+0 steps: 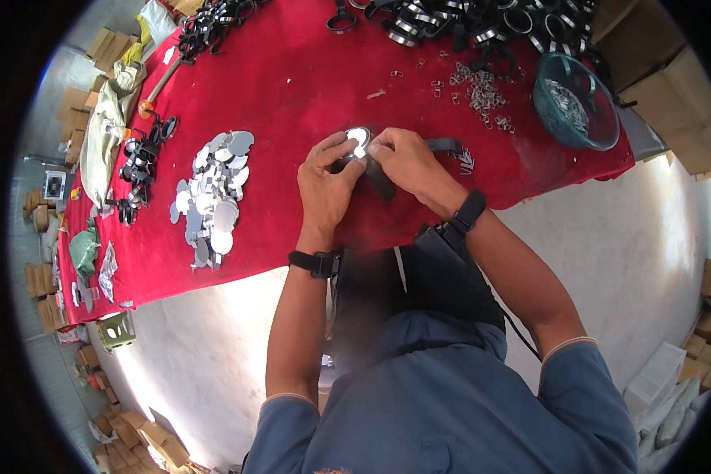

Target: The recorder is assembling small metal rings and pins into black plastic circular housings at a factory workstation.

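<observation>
A small round mirror (359,135) with a bright face and dark rim is between my hands over the red cloth. My left hand (324,175) grips it from the left, thumb and fingers closed on its face and edge. My right hand (409,160) pinches at its right rim; what lies under those fingertips is partly hidden. From beneath them a black strap (381,182) runs down toward me. Another black band piece (444,145) sticks out past my right hand, beside a few thin metal pins (466,162).
Loose mirror discs (223,215) lie piled at the left. Small metal buckles (482,91) are scattered at the right, by a green plastic bowl (547,99) of metal parts. Black ringed straps (419,20) heap along the far edge, more black parts (140,162) at far left. Cardboard boxes (691,110) stand right.
</observation>
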The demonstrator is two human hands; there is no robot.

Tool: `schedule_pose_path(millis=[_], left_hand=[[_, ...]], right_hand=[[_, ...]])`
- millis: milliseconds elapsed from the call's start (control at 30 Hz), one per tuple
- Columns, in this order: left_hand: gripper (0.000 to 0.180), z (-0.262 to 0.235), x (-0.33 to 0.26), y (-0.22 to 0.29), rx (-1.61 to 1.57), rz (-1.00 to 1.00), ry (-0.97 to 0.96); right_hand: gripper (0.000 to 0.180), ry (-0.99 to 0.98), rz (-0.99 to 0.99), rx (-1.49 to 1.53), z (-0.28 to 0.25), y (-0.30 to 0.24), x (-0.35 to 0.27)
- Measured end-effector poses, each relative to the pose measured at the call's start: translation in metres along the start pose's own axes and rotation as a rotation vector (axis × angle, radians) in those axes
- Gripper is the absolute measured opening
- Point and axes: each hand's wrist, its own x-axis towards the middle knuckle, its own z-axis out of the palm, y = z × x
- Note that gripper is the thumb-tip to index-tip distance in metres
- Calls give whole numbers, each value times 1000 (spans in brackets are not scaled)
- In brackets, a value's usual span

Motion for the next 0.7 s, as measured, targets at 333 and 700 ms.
schedule_pose_path(millis=[333, 700], left_hand=[[41, 1, -2, -1, 17, 15, 21], [39, 11, -5, -2, 6, 83, 81]], right_hand=[[18, 136, -180, -93, 8, 2, -19], [30, 72, -630, -359, -18, -4, -38]])
